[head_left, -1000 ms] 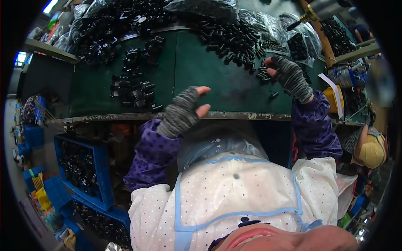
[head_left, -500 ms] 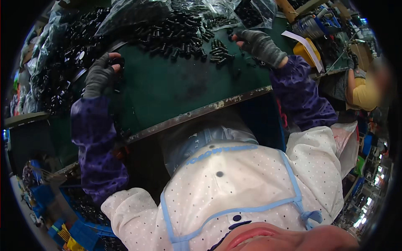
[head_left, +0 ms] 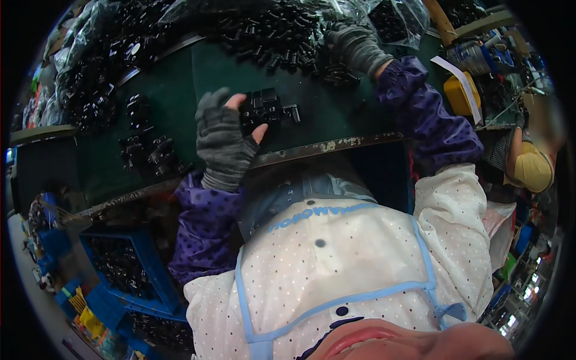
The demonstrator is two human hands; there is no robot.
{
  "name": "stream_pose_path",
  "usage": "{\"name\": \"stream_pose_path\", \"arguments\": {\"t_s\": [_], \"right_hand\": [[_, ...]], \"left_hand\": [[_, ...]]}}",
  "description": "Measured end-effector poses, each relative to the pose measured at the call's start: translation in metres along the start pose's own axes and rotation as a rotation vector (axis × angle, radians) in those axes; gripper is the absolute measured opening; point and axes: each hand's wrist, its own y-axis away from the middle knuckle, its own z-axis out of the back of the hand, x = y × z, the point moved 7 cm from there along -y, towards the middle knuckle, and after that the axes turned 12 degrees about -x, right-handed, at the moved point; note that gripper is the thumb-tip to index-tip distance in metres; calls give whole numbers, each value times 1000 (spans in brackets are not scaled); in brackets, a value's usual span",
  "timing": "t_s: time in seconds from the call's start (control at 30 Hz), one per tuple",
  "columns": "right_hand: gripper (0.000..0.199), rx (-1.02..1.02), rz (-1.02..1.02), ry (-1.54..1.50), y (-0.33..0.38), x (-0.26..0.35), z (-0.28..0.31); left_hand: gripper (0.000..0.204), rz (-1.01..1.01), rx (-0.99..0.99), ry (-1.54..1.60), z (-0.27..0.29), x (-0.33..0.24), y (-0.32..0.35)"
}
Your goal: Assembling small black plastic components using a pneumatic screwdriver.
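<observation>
My left hand (head_left: 227, 135), in a grey striped glove with bare fingertips, is over the middle of the green table. Its thumb and forefinger are apart, beside a cluster of small black parts (head_left: 263, 107). A small black bolt-like piece (head_left: 293, 113) lies at the cluster's right end. My right hand (head_left: 359, 47), gloved alike, reaches to the right edge of a large pile of black bolt-like pieces (head_left: 273, 39). Its fingers point down into the pieces, and the tips are hidden, so its grip does not show.
Loose groups of black parts (head_left: 157, 155) lie on the left of the green table (head_left: 324, 117). Clear plastic bags (head_left: 414, 27) stand at the back. A yellow container (head_left: 461, 96) is at the right. Blue crates (head_left: 159, 282) sit below left. Another person (head_left: 531, 165) works at far right.
My left hand has moved right from the left-hand pile to the table's middle, where a cluster of black parts now lies. My right hand has shifted slightly away from me, into the pile's edge.
</observation>
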Motion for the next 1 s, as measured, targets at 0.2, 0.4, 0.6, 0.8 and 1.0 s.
{"name": "stream_pose_path", "arguments": {"t_s": [0.2, 0.4, 0.6, 0.8, 1.0], "right_hand": [[20, -71, -20, -859, 32, 35, 37], [20, -70, -84, -1235, 51, 64, 35], [16, -165, 130, -1021, 40, 91, 64], [28, -266, 337, -212, 48, 112, 90], [38, -842, 330, -266, 39, 4, 173]], "left_hand": [[72, -338, 741, 110, -75, -12, -6], [62, -108, 527, 102, -75, -12, -4], [64, -16, 408, 114, -67, -20, -1], [65, -77, 179, 93, -43, -41, -8], [63, -109, 21, 176, -49, -39, -3]]}}
